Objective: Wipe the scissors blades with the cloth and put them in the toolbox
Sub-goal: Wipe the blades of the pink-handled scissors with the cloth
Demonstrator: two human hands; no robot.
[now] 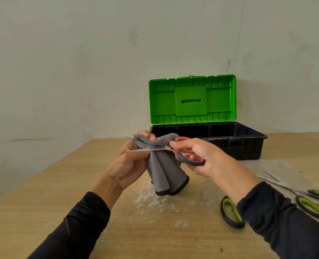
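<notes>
My right hand [198, 156] grips the pink-and-grey handles of a pair of scissors [190, 159], held above the table with its blades spread and pointing left. My left hand [132, 161] pinches a grey cloth [163, 172] around the upper blade, whose tip sticks out at the left. The lower blade [140, 150] lies bare across the cloth. The rest of the cloth hangs down toward the table. Behind them stands the toolbox [248, 146], a black tub with its green lid [192, 99] upright and open.
Green-and-black scissors [312, 206] lie on the wooden table [61, 184] at the right, on a clear plastic sheet. Another green-handled loop [231, 212] shows beside my right sleeve. White powdery smears [151, 199] mark the table under the cloth. A pale wall stands behind.
</notes>
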